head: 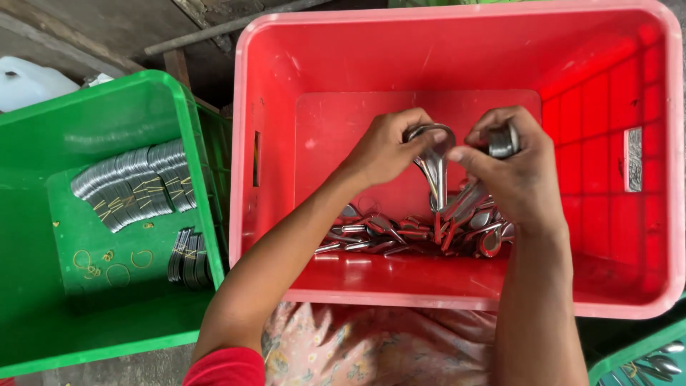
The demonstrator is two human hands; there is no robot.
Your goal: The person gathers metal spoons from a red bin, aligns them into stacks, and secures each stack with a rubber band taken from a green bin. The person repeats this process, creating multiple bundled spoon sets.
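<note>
Red plastic crate (400, 57) fills the middle, loose metal loops (407, 236) heaped on its floor, where the left hand (386, 150) pinches one metal loop (434, 161) and the right hand (511, 168) grips several more, beside a green crate (43, 286) holding banded bundles (136, 186) on dusty ground.

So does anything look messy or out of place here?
Mostly no. A few loose rubber bands lie scattered on the green crate floor beside the bundled metal pieces. The left hand and right hand hold shiny thimbles over the red crate.
</note>
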